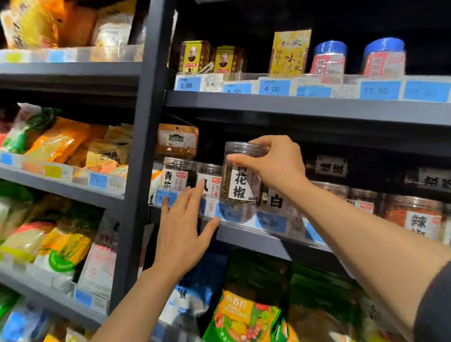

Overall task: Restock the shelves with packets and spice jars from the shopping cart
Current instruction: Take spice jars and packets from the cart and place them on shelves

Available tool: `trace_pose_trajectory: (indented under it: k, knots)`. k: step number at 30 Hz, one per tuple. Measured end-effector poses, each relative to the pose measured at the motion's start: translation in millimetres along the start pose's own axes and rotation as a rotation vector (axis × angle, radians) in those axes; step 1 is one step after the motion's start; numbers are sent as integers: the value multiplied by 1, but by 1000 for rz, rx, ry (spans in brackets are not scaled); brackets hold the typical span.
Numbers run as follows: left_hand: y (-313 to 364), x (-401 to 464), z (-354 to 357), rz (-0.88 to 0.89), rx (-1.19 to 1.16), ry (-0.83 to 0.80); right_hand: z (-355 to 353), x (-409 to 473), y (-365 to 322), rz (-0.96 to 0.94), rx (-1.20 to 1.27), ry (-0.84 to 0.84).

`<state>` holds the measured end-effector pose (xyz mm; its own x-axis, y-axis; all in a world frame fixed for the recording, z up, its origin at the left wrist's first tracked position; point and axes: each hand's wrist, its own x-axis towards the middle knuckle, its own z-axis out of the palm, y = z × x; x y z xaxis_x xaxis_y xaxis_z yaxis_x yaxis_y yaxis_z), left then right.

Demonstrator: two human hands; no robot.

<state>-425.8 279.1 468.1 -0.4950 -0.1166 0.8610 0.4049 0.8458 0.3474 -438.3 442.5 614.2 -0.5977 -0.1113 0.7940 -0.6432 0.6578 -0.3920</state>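
The gray shelf (254,237) has clear spice jars in a row. The right hand (276,162) pinches the lid of one spice jar (240,173) just above the shelf edge. The left hand (182,232) has straight fingers touching a shelf jar (210,179).

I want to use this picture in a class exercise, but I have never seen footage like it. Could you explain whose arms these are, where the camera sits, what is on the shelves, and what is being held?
There is no machine here: the arms belong to a person, and the single camera is worn on their head, looking forward and down at store shelves. The right hand grips a clear spice jar by its lid, holding it at the front of the middle shelf. The left hand is open, fingers stretched toward the jars on the shelf, thumb against the shelf edge. Blue price tags line the shelf fronts. Blue-lidded jars stand above; bright packets fill the left bay.
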Motion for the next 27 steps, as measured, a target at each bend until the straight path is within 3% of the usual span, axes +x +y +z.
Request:
trace_pose_trajectory:
  k: [10,15,20,27]
  knots:
    - [-11,1,10,97,43,48,5,-1,-7,-101,-343,89]
    - [-9,0,15,109,71,0,0,9,6,-79,-387,-21]
    - [-8,3,23,115,87,-52,-17,17,19,-73,-243,-355]
    - [-4,4,22,95,78,-49,-7,9,20,-176,-409,-254]
